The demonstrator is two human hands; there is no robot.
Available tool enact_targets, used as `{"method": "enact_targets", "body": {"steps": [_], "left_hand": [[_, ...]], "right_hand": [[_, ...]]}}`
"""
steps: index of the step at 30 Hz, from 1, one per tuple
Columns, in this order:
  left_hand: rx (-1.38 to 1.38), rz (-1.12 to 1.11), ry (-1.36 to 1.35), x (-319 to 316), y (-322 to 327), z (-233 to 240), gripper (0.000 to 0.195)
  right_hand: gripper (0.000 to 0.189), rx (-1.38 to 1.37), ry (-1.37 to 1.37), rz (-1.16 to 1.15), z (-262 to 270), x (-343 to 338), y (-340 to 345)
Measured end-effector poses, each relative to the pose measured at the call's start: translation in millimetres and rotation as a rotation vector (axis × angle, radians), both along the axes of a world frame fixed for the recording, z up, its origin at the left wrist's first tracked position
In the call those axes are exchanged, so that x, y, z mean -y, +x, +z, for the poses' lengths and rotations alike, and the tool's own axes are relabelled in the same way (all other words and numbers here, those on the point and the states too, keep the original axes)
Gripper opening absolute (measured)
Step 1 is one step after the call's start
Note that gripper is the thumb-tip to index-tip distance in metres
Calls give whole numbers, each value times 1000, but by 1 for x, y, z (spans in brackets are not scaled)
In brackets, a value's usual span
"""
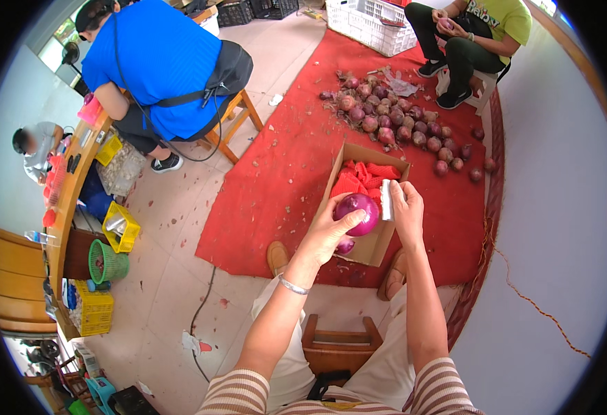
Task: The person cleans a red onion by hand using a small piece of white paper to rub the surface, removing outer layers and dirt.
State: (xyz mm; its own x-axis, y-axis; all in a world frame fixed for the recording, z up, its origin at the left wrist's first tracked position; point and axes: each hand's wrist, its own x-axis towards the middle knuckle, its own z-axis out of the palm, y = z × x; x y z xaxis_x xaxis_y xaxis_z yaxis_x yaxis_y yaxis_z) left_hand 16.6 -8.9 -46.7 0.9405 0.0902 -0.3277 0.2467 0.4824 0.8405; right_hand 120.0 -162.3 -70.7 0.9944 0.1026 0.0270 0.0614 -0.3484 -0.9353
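My left hand (329,228) grips a smooth, shiny red onion (358,213), with the thumb across its near side. Just to the right, my right hand (409,210) holds a short white and silvery strip (387,201), possibly a folded wrapper or a blade's handle; its exact kind cannot be told. The two hands are apart, above an open cardboard box (371,252). Red net material (358,177) fills the far part of the box, and another red onion (345,246) lies in its near left part.
A heap of red onions (386,116) lies on the red floor sheet (262,207). A white plastic crate (373,28) stands beyond. One person sits at the far right, another in blue at a wooden table (72,171); a third sits behind it. A cable (199,311) crosses the tiles.
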Motion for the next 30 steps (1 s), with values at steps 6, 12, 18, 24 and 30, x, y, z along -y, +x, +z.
{"method": "enact_targets", "body": {"steps": [6,12,18,24,30], "left_hand": [[51,6,473,11,1,-13,70],[28,-62,9,-1,2,0,68],[42,-16,499,2,10,-3,69],[101,-46,-71,-13,26,2,65],[30,81,393,-5,32,-8,63]], "right_hand": [[38,25,48,120,2,-25,-19],[41,110,-187,-51,3,-16,0],[35,-67,164,114,-3,-34,-2],[38,-176,283,-3,-16,-33,20],[30,-299,597,94,6,-39,19]]}}
